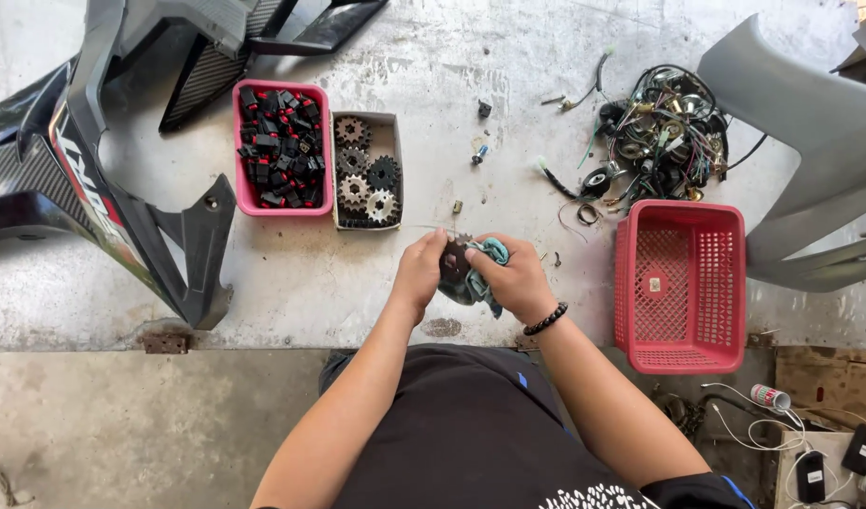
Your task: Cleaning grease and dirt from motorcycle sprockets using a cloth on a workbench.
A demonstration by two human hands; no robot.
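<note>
My left hand (419,270) grips a dark toothed sprocket (453,259) over the front middle of the grey metal table (292,273). My right hand (515,278) presses a teal cloth (490,253) against that sprocket; the cloth wraps partly under it. A bead bracelet sits on my right wrist. Just beyond my hands stands a small open cardboard box (398,155) holding several more sprockets. Left of it, a pink tray (238,151) is filled with small black and red parts.
A red plastic basket (683,287) stands at the right front edge. A tangle of wires and round parts (664,137) lies behind it. Black motorcycle fairings (94,170) cover the left side, a grey panel (800,141) the right. Small loose parts (480,151) dot the middle.
</note>
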